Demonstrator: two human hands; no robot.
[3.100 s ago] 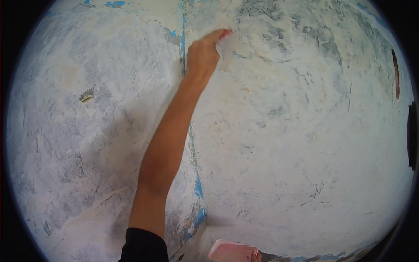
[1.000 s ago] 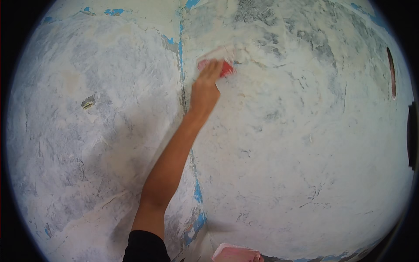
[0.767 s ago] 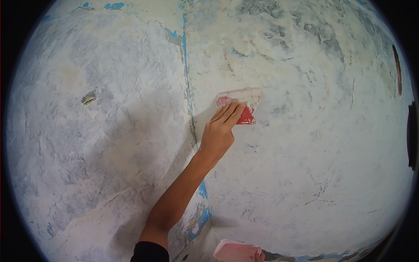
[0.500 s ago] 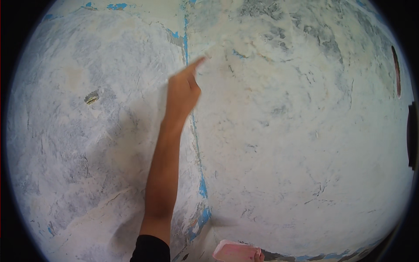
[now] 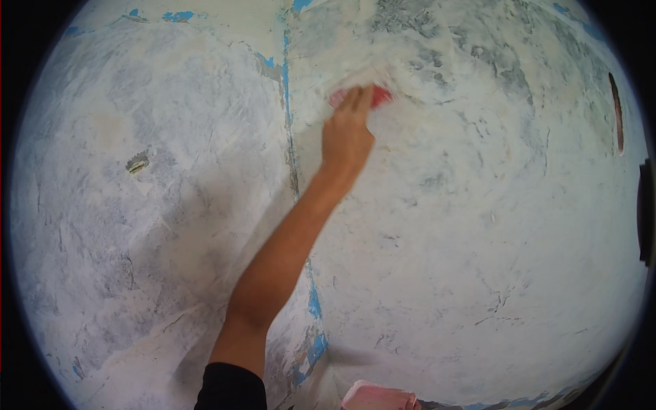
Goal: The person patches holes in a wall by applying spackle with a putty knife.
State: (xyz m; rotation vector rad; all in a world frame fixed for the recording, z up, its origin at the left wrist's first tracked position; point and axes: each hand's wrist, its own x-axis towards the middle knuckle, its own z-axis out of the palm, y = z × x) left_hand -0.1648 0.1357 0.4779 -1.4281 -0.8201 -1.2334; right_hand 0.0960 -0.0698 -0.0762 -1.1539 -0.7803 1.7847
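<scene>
Reaching up to the wall, my left hand (image 5: 347,133) grips a red-pink scraper (image 5: 381,97) by its back edge, fingers laid over it. The scraper is blurred and lies against the wall surface (image 5: 444,273), just right of the corner line. At the lower edge a pink flat board (image 5: 376,396) with whitish smears shows in part. A fingertip of my right hand (image 5: 414,404) is on the board's right end; the rest of that hand is out of the picture.
A wall corner with blue paint flakes (image 5: 314,301) runs top to bottom. The left wall (image 5: 89,205) has a small hole (image 5: 137,164) with greyish rim. A dark reddish slot (image 5: 616,113) marks the far right. Patchy grey spots (image 5: 410,20) cover the upper right wall.
My left hand has moved right across the corner onto the right wall, and the scraper's red-pink face now shows. The pink board has shifted slightly right and down.
</scene>
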